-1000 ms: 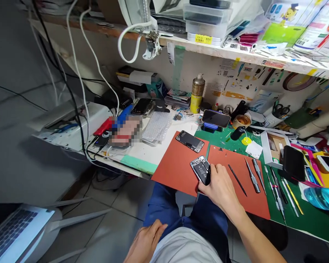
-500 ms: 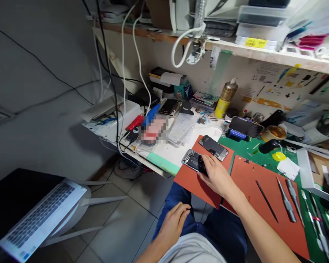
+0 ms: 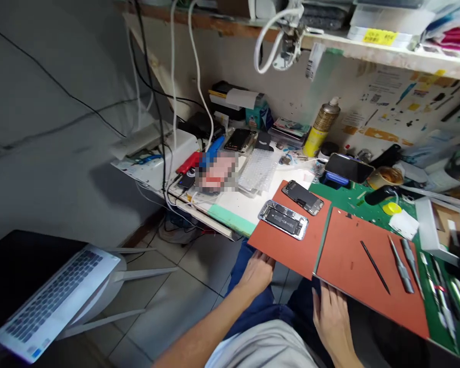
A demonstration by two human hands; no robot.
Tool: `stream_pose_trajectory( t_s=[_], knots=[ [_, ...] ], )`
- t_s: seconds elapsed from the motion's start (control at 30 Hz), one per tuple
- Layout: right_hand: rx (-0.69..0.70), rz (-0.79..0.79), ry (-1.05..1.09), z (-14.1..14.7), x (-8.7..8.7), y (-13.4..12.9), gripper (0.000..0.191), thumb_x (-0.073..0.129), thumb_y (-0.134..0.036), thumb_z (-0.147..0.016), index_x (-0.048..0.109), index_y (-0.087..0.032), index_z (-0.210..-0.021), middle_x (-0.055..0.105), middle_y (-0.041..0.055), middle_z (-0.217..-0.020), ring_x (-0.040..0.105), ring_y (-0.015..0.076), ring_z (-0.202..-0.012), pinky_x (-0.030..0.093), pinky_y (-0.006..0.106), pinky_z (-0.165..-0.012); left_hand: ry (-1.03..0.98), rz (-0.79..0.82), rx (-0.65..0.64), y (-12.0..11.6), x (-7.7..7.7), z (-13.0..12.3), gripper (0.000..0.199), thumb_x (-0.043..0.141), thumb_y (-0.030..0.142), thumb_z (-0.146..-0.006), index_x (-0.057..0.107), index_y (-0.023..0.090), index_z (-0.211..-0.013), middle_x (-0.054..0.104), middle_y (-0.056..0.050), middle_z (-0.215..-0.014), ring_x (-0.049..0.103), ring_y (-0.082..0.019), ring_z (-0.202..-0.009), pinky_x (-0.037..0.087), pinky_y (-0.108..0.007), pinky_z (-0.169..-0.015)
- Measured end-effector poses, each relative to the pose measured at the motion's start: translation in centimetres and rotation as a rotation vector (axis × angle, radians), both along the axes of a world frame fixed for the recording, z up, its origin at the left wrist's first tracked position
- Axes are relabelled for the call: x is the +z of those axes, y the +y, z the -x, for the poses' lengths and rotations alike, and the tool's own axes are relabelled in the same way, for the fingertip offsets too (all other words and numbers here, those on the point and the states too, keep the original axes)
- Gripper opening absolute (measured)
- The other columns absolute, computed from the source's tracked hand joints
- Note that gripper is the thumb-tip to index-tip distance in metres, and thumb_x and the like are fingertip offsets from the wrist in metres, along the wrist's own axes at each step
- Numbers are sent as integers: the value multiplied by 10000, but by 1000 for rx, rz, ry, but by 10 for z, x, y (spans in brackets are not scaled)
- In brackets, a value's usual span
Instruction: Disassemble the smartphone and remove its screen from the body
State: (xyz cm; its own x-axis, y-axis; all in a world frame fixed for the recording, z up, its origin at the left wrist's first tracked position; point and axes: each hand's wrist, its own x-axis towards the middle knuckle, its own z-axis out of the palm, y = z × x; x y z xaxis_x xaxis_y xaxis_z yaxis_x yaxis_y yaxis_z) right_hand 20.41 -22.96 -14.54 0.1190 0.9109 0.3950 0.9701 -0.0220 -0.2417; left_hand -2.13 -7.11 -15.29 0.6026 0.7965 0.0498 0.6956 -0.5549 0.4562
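Note:
An opened phone body (image 3: 283,220) with its battery showing lies on the left orange mat (image 3: 283,250). Just behind it rests a detached phone screen (image 3: 302,197). My left hand (image 3: 257,273) is at the table's front edge below the left mat, its fingertips hidden under the edge. Near the gap between the two mats, my right hand (image 3: 331,312) also reaches under the front edge, with its fingertips out of sight and the thumb apart. Neither hand touches the phone parts.
On the right orange mat (image 3: 345,255) lie a black stick (image 3: 374,267) and metal tools (image 3: 401,266). A phone on a blue stand (image 3: 348,167), a spray can (image 3: 322,128) and a white box (image 3: 442,230) stand behind. A laptop (image 3: 57,301) sits at the left.
My right hand has left the phone body and moved down to the table's front edge. My left hand has risen from my lap to that edge. The view has shifted slightly.

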Motion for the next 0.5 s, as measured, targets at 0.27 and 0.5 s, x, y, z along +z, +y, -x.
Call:
stream_pose_trajectory(
  t_s=[0.27, 0.5],
  knots=[
    [-203, 121, -105, -50, -18, 4, 346, 450, -351, -1119, 749, -186, -1172, 775, 203, -1123, 742, 366, -1071, 587, 553, -979, 25, -66, 21, 6, -16, -9, 346, 701, 386, -1038, 676, 190, -1322, 690, -112, -1356, 701, -263, -1180, 616, -500, -1012],
    [-112, -7, -44, -31, -14, -21, 275, 490, -284, -1123, 684, -187, -1291, 743, 177, -1181, 694, 335, -1143, 540, 538, -1029, 2, -200, 20, -26, -2, 14, 423, 525, 141, -1061, 610, 162, -1475, 673, -181, -1444, 676, -305, -1282, 570, -461, -1085]
  ],
)
